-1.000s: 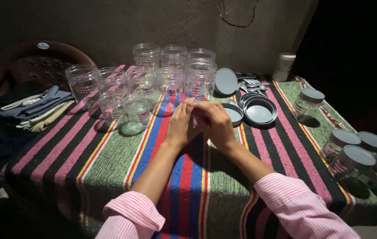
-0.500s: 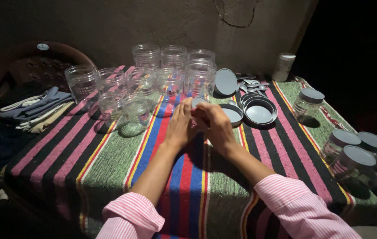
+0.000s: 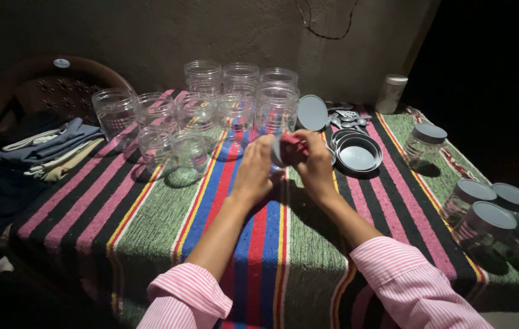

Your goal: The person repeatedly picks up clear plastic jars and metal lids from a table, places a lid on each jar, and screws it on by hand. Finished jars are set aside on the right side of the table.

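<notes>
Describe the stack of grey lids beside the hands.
The lid stack is a few round grey lids nested inside one another, hollow side up, likely plastic, with raised rims. It rests flat on the striped cloth, just right of the right hand and apart from it. Another lid leans upright behind.

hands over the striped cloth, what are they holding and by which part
Both the left hand and right hand pinch a small object, grey and red, by its sides; what it is cannot be told.

tabletop (image 3: pixel 150 225) near edge: free | far edge: open jars (image 3: pixel 210 109) block | right edge: lidded jars (image 3: pixel 490 219) | far-right: lids (image 3: pixel 357 155)
</notes>
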